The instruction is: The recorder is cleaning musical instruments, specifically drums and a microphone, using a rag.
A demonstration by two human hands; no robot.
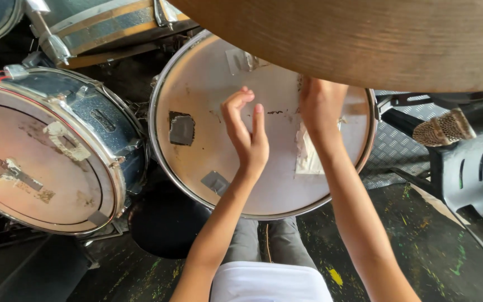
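Over the flat-lying drum [264, 184], both hands [247, 137].

We see our two bare forearms with no sleeves, watch or rings on them. Our left hand [245, 137] and right hand [321, 106] wear no gloves. Below, we wear a white top [268, 282] and grey trousers [278, 243], creased at the knees.
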